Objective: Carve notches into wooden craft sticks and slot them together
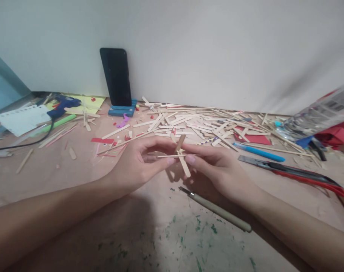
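Both my hands meet over the middle of the table, pinching a small piece made of wooden craft sticks [182, 155]. My left hand [138, 162] grips it from the left with thumb and fingertips closed on a thin horizontal stick. My right hand [217, 170] pinches it from the right. A wider stick crosses the thin one at a slant, its lower end pointing down toward the table.
A grey-handled tool [217, 209] lies under my right wrist. Several loose craft sticks [200, 122] are scattered behind. A blue pen [258, 152], a utility knife [291, 172], a blue glue gun [62, 104] and a phone on a stand [116, 77] surround them.
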A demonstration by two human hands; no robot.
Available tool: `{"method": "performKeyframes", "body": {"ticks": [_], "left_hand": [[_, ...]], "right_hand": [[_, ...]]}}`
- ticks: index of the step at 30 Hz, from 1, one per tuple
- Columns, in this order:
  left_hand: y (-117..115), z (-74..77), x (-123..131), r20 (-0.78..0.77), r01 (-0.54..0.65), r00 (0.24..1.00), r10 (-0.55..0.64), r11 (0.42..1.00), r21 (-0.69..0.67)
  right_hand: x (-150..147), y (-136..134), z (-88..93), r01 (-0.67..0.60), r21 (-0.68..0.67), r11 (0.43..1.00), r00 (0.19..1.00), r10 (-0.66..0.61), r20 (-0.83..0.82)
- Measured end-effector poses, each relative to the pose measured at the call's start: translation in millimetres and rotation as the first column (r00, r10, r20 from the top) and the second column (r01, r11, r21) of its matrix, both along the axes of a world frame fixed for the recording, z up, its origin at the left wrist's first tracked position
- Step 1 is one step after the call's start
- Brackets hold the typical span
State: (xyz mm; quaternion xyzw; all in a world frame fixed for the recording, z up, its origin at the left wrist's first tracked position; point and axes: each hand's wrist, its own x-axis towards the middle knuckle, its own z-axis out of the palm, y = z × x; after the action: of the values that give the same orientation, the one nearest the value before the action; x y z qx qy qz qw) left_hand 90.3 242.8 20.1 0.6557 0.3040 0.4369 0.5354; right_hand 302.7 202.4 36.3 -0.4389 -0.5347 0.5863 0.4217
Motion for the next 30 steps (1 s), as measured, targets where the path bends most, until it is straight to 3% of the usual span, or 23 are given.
{"method": "performKeyframes", "body": {"ticks": [3,5,10,16,30], "left_hand": [[0.4,0.6,-1.4,-0.038,-0.005,0.999,0.006,1.000,0.016],[0.2,0.9,-1.6,-0.063,-0.013,0.998,0.015,1.000,0.028],[-2.2,0.4,0.2,-0.077,-0.005,0.997,0.010,0.998,0.069],[-3.5,-0.6,-0.3,-0.080,0.004,0.997,0.002,0.997,0.075],[-5.7,-0.4,-1.9,-0.097,-0.018,0.995,0.033,0.989,0.144]], "right_hand": [[3.8,0.4,2.1,0.052,0.221,0.974,0.950,-0.117,0.291],[5.0,1.2,3.5,0.039,0.352,0.935,0.901,-0.185,0.393],[5.9,1.9,1.5,-0.141,0.525,0.839,0.829,-0.190,0.527],[10.2,-0.9,-9.2,-0.244,0.628,0.739,0.774,-0.241,0.585],[10.6,-1.1,-9.7,-0.273,0.644,0.714,0.764,-0.245,0.596]]}}
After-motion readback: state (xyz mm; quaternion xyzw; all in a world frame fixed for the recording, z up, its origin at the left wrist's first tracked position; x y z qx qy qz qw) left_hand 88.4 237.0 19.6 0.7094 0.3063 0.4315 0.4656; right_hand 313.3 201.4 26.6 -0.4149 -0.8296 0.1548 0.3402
